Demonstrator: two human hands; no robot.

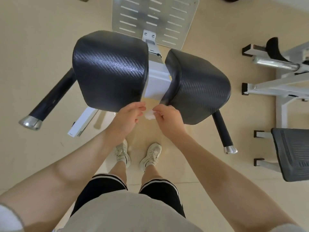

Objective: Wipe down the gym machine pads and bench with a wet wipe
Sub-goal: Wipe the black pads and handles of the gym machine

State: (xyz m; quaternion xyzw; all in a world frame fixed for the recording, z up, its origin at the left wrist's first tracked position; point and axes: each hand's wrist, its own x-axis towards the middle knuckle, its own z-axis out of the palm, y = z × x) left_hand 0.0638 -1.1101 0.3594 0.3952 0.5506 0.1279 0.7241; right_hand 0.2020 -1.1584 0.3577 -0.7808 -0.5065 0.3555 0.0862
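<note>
Two black textured pads sit on a white machine frame below me: the left pad and the right pad. A small crumpled white wet wipe hangs between my hands, just in front of the gap between the pads. My right hand pinches the wipe with its fingertips. My left hand is beside it with fingers loosely curled, its fingertips next to the wipe; whether they touch it is unclear.
Black handles with chrome caps stick out at the left and right. A slotted metal footplate lies beyond the pads. White machine frames and a grey footrest stand at right. My feet are on the beige floor.
</note>
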